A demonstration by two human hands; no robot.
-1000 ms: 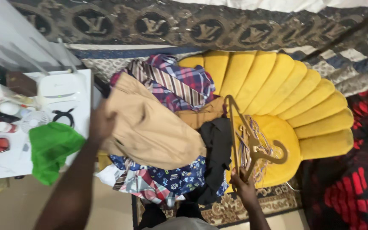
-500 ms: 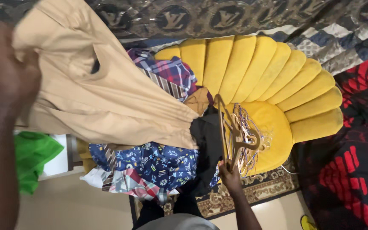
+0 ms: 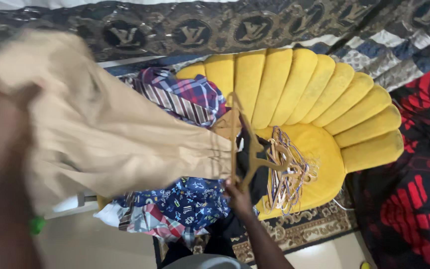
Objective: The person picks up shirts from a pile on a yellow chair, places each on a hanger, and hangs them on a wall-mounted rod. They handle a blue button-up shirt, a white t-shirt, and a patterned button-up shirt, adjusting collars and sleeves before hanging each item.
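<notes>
Dark patterned bedding fills the top of the view, above a yellow plush shell-backed chair that stands on a dark ornate rug, with a red-and-black printed cloth to its right.

Across the left half spreads a large beige cotton garment, lifted clear of the chair and stretched from the person's left hand down to the right. That hand is close to the camera and badly blurred; it appears to grip the garment's upper end, though how the fingers close cannot be told.

Beneath lies a heap of clothes on the chair's seat and front edge: a plaid and striped shirt at the back, a navy printed fabric in front.

The right hand holds a slim gold-coloured clothes hanger upright, fingers closed round its lower bar, the garment's gathered end touching the hanger. A loose bundle of similar hangers rests on the seat just beside it.

Threading cleanly seems to call for keeping the cloth taut and raised off the heap, the hanger steady, and feeding one shoulder at a time so nothing snags the bundle.
</notes>
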